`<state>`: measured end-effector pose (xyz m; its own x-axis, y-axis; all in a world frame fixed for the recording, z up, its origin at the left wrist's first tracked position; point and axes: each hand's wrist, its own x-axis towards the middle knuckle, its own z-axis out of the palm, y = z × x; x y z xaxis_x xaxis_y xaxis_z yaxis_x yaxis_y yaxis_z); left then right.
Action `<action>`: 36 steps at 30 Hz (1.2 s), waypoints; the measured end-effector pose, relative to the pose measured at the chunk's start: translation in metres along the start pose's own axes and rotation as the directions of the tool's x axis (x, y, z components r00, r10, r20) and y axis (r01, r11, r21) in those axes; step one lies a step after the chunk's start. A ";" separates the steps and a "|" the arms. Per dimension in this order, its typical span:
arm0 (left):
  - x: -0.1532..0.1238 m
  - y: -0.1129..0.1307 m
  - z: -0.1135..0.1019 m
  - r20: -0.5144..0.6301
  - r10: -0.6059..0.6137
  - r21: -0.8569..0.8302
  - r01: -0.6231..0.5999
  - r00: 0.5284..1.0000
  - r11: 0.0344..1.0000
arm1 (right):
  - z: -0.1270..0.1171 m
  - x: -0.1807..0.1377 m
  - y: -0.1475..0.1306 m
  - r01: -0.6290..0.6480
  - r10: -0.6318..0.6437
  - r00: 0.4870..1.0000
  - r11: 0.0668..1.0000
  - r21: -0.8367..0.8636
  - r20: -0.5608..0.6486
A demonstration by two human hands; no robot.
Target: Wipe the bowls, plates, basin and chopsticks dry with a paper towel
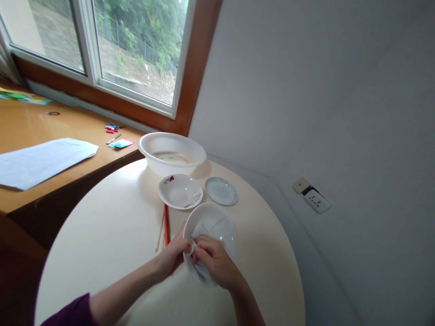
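Note:
A white bowl (222, 224) is tilted toward me above the near part of the round table. My left hand (176, 251) grips its left rim, thumb over the edge and fingers behind. Inside the bowl, my right hand (214, 260) is closed on a crumpled white tissue or cloth (201, 271), pressed near the left rim. Part of that white piece hides under my fingers. Just beyond stand a white floral bowl (181, 192) and a pale blue plate (221, 190). Red and wooden chopsticks (166, 226) lie left of my left hand.
At the back of the round table (91, 244) stands a large translucent basin (170, 149). A wooden desk (68, 122) with a paper sheet (47, 158) and small items adjoins on the left. A wall with a socket (317, 201) rises on the right.

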<state>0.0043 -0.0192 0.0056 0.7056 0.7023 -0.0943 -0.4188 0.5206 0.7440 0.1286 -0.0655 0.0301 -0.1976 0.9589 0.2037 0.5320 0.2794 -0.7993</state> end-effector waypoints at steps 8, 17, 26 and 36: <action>0.003 -0.006 -0.009 -0.106 -0.132 -0.067 0.126 0.985 0.990 | -0.007 0.000 -0.008 0.093 -0.090 0.993 0.995 -0.040 0.078; 0.002 -0.010 -0.006 -0.052 -0.163 -0.163 0.152 0.985 0.975 | -0.017 0.010 0.005 0.205 -0.196 0.979 0.880 -0.428 0.066; 0.000 -0.014 -0.007 -0.117 -0.223 -0.118 0.209 0.968 0.971 | -0.022 0.024 0.024 0.349 -0.483 0.876 0.641 -0.684 -0.006; -0.004 -0.013 -0.012 0.031 -0.046 0.076 0.044 0.998 0.996 | -0.066 0.030 0.039 0.033 -0.141 0.978 0.829 -0.559 -0.151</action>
<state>0.0004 -0.0227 -0.0113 0.7419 0.6617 -0.1079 -0.3428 0.5127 0.7872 0.1981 -0.0227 0.0422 -0.1438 0.9063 0.3973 0.8945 0.2908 -0.3396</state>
